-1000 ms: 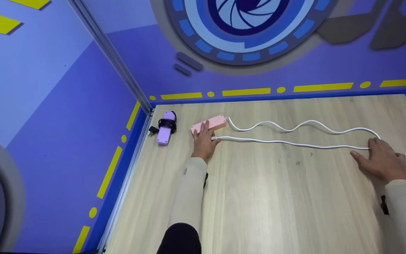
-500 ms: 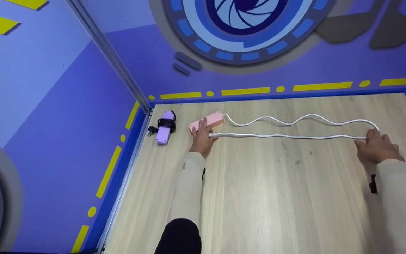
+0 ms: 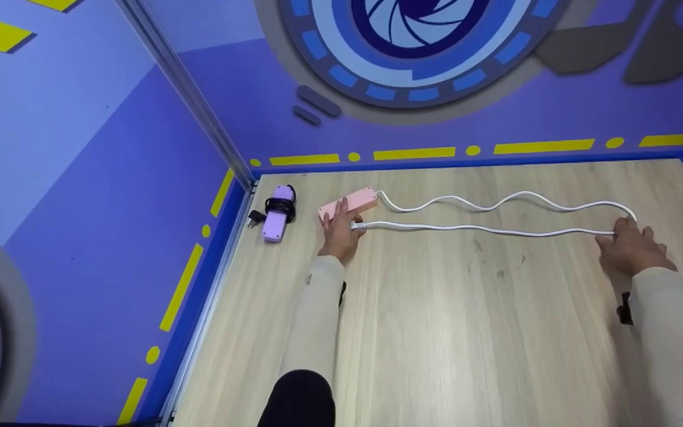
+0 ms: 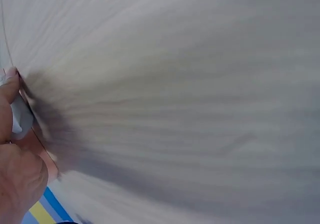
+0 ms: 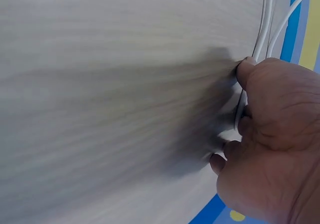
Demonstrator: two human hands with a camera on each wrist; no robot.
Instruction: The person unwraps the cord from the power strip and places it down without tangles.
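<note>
A pink power strip (image 3: 362,200) lies slanted on the table at the back left. My left hand (image 3: 340,238) holds its near end, fingers over the top, with the cord's white plug (image 3: 358,225) under the thumb. In the left wrist view the thumb lies against the plug (image 4: 23,118). From the strip a white cord (image 3: 466,228) runs right in a wavy line, bends, and returns in a nearly straight line. At that bend my right hand (image 3: 632,247) grips the cord; its curled fingers partly hide the loop in the right wrist view.
Left of the pink strip lies a purple power strip (image 3: 275,226), its black cord (image 3: 281,206) wound round it and its black plug (image 3: 255,219) beside it. Blue-purple printed walls (image 3: 211,142) border the wooden table (image 3: 466,332) at the left and back.
Over the first half second my right hand moved away from me with the cord's bend, and the near run of cord shifted back. The pink strip moved slightly left. Since then almost nothing has moved.
</note>
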